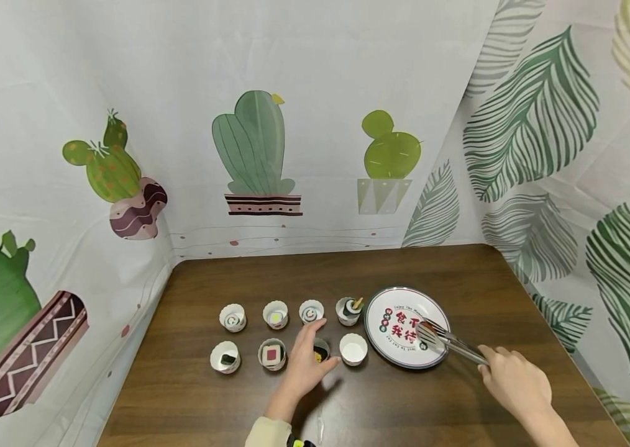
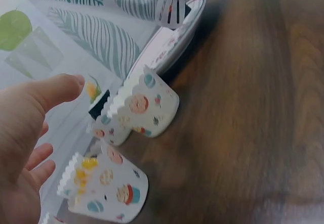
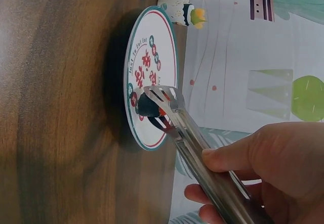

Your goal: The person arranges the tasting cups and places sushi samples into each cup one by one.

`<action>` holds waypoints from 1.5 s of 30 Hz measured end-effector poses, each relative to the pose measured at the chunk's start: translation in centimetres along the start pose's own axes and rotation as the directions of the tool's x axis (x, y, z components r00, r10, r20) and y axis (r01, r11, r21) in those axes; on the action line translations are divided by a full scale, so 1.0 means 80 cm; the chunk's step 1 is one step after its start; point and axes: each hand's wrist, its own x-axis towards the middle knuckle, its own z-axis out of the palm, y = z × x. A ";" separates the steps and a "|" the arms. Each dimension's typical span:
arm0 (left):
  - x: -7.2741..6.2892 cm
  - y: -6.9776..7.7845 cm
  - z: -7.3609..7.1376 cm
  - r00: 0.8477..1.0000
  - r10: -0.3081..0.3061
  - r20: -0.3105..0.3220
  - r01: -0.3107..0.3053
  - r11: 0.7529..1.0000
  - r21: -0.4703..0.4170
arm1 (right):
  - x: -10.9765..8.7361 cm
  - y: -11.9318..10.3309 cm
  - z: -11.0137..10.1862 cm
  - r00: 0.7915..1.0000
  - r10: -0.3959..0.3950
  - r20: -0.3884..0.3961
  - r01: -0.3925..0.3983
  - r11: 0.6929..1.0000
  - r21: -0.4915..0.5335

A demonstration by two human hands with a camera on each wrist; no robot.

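My right hand [image 1: 519, 382] holds metal tongs [image 1: 466, 351] over the right part of a round white plate [image 1: 380, 310] with red characters. Between the tong ends in the right wrist view is a dark-wrapped sushi piece [image 3: 147, 105] with some orange, at the plate's surface. With thumb and fingers spread, my left hand [image 1: 302, 367] hovers at a patterned paper cup [image 2: 114, 191] with yellow-topped food in it. The left wrist view shows no contact with that cup. Right of it stands a white paper cup [image 1: 353, 351] with no food visible inside.
Several paper cups with sushi form two rows on the wooden table [image 1: 192, 403]. One cup [image 1: 348, 311] beside the plate holds a dark roll with a yellow-green top. Another cup [image 1: 272, 355] holds a white block with a red centre. A printed cloth [image 1: 326, 74] hangs behind.
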 end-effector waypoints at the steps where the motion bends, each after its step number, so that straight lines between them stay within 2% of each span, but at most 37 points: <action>1: 0.001 0.002 0.001 1.000 0.000 0.008 0.000 1.000 0.001 | 0.000 0.000 0.000 1.000 -0.003 -0.003 0.003 1.000 0.000; 10: 0.007 0.018 0.019 0.999 0.030 0.038 -0.030 0.999 -0.015 | -0.001 -0.005 0.002 0.999 -0.024 -0.049 0.025 1.000 0.013; 23: 0.006 0.030 0.043 0.997 0.039 0.072 -0.036 0.999 -0.033 | 0.004 -0.016 -0.001 0.997 -0.044 -0.056 0.045 0.999 0.019; 34: 0.011 0.023 0.054 0.989 -0.047 0.143 0.040 0.998 0.053 | 0.009 -0.025 -0.004 0.995 -0.065 -0.074 0.066 0.998 0.015; 38: 0.014 0.022 0.056 0.984 -0.056 0.168 0.041 0.995 0.089 | 0.010 -0.028 -0.007 0.995 -0.067 -0.072 0.068 0.998 0.017; 45: 0.018 0.026 0.061 0.982 -0.052 0.180 0.024 0.988 0.152 | 0.013 -0.035 -0.011 0.990 -0.088 -0.113 0.091 0.996 0.024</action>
